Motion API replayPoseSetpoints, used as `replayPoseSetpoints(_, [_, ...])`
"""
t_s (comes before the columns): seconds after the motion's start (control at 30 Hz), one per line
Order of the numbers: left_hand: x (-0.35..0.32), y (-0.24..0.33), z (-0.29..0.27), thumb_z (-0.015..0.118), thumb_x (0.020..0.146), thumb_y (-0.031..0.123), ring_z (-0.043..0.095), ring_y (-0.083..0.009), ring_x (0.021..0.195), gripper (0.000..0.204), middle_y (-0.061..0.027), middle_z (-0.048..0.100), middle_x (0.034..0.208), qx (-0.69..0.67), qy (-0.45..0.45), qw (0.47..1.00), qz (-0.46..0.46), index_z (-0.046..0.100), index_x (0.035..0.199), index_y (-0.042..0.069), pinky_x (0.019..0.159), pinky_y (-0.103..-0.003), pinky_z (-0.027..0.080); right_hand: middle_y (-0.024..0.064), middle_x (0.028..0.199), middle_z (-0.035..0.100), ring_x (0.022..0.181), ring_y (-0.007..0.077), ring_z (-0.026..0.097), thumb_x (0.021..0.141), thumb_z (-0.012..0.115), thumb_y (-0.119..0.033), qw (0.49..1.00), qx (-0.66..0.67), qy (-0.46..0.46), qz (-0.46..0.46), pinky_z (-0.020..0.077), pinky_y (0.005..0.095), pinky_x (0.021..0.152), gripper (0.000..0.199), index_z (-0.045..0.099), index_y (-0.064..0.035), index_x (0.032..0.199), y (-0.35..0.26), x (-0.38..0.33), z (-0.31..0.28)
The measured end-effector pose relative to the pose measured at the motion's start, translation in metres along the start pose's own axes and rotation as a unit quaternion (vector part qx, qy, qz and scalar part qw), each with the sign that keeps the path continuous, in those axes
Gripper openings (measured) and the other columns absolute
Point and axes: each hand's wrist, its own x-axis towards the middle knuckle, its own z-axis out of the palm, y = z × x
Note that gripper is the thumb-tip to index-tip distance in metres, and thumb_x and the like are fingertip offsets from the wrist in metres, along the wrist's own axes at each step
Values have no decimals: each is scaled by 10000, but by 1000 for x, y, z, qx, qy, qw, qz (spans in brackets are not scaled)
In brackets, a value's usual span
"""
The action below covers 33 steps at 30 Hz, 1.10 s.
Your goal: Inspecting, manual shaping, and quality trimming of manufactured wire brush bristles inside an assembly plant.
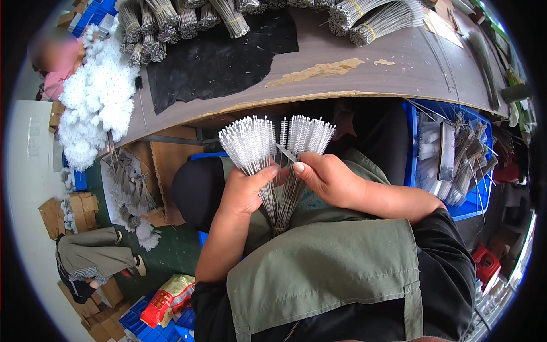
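Observation:
A large bundle of thin wire brushes with white bristle heads (249, 143) stands fanned out over my lap, its twisted wire stems gathered together low down at my apron (325, 268). It parts into two clumps at the top. My left hand (242, 191) is closed round the left clump, just below the bristles, with the thumb across the stems. Beside the right clump, my right hand (330, 178) is closed, pinching a short pointed metal tool (286, 153) between thumb and forefinger. The tool's tip reaches into the gap between the clumps. The right hand's other fingers are mostly hidden.
Ahead is a grey table (336, 85) with tied wire bundles (228, 20) and a black sheet (222, 60). White brushes (94, 100) heap at its left end, near another person (57, 62). A blue crate (476, 211) with brushes and a phone (446, 151) stands right.

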Motion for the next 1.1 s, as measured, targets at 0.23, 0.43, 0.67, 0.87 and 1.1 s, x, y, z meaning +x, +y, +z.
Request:
replayPoseSetpoints(0.23, [-1, 0, 3, 622, 780, -35, 591, -191, 872, 219, -59, 565, 938, 4, 5, 1000, 9, 553, 983, 12, 817, -399, 541, 224, 629, 527, 613, 408, 531, 951, 442, -292, 1000, -12, 1, 6, 425, 415, 551, 342, 515, 8, 803, 2, 0, 1])
replayPoseSetpoints(0.43, [0, 4, 5, 629, 786, -25, 632, -230, 840, 202, -62, 580, 901, 27, 16, 999, -37, 549, 967, 16, 763, -401, 553, 110, 600, 498, 561, 210, 495, 958, 437, -284, 992, 126, -14, -13, 428, 341, 552, 321, 506, -11, 806, -17, 8, -28])
replayPoseSetpoints(0.67, [2, -2, -1, 632, 806, 43, 637, -234, 838, 177, -56, 602, 918, 48, 0, 998, -42, 563, 969, 49, 698, -363, 530, 6, 719, 437, 652, 78, 398, 980, 353, -363, 971, 42, 46, -232, 371, 228, 601, 357, 459, -23, 977, -29, 75, -55])
replayPoseSetpoints(0.87, [1, -2, -4, 625, 815, 48, 635, -240, 874, 160, -74, 611, 897, 45, -10, 998, -31, 557, 960, 38, 705, -362, 532, 101, 676, 488, 643, 217, 481, 943, 431, -420, 974, 68, 43, -211, 412, 338, 617, 399, 436, -21, 919, -15, 92, -49])
replayPoseSetpoints(1.1, [3, 0, -2, 649, 792, 50, 654, -234, 848, 196, -72, 618, 862, 33, -5, 999, -21, 558, 960, 9, 680, -301, 522, -25, 743, 509, 670, 70, 489, 766, 704, -47, 972, 147, -174, -62, 416, 216, 609, 207, 529, -34, 876, -6, 104, -51])
